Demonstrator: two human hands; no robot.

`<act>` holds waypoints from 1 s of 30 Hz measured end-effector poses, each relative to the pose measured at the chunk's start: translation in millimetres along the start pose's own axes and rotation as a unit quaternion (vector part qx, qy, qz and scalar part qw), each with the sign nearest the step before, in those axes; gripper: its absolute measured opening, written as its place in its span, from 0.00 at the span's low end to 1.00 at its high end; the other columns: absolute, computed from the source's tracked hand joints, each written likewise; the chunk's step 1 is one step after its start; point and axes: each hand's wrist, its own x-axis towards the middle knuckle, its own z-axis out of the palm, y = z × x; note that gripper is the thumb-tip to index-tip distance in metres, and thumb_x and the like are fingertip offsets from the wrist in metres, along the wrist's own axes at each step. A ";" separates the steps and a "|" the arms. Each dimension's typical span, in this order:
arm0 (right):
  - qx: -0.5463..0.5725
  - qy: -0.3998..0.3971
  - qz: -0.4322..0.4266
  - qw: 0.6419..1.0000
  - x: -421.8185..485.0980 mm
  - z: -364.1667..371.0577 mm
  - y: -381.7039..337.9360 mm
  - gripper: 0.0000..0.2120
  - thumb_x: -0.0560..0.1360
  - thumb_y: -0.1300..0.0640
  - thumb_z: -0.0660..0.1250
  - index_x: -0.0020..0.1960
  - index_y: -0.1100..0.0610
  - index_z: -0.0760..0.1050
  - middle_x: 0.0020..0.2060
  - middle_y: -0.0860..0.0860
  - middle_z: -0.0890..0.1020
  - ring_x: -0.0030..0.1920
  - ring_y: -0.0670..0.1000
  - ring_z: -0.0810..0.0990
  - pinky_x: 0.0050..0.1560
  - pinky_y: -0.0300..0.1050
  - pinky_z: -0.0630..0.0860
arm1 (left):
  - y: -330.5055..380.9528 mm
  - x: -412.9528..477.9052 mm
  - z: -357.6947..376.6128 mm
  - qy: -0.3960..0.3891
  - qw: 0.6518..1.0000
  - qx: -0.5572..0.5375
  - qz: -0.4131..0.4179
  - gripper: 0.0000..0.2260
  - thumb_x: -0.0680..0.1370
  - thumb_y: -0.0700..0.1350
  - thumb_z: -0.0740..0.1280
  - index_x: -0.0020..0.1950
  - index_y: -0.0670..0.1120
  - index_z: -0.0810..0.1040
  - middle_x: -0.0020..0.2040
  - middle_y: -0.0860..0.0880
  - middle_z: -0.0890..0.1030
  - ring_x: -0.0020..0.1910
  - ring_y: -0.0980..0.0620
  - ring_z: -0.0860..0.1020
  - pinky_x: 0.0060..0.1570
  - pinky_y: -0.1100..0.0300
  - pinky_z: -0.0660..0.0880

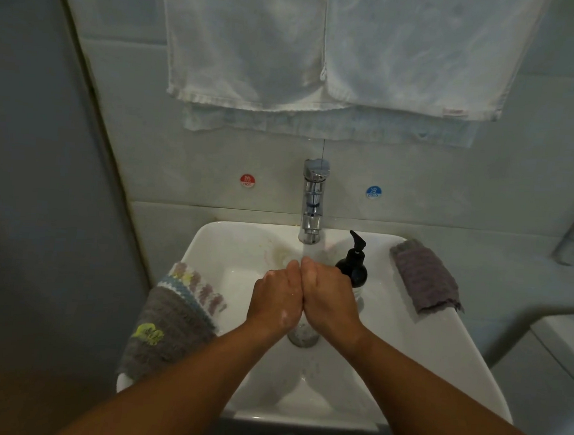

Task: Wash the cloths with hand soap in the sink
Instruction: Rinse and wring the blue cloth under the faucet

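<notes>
Cloths, two, head view: grey knitted cloth with a pastel border, draped over the left rim of the white sink; mauve ribbed cloth draped over the right rim; both apart from the hands. Left hand and right hand are pressed side by side over the basin under water running from the tap, backs up, with suds on the left; their fingers bend down out of sight, so whether they clasp anything cannot be told. Black pump soap bottle stands just right of the right hand; white towels hang on the far wall.
</notes>
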 end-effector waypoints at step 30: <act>0.433 -0.151 0.089 0.884 -4.0 -45.1 34.6 0.17 0.77 0.67 0.68 0.63 0.54 0.80 0.52 0.49 0.86 0.54 0.50 0.84 0.53 0.45 0.81 | -29.9 6.8 -43.8 -0.138 0.956 -0.256 0.040 0.09 0.79 0.39 0.71 0.56 0.50 0.82 0.53 0.50 0.85 0.52 0.50 0.84 0.46 0.58 0.82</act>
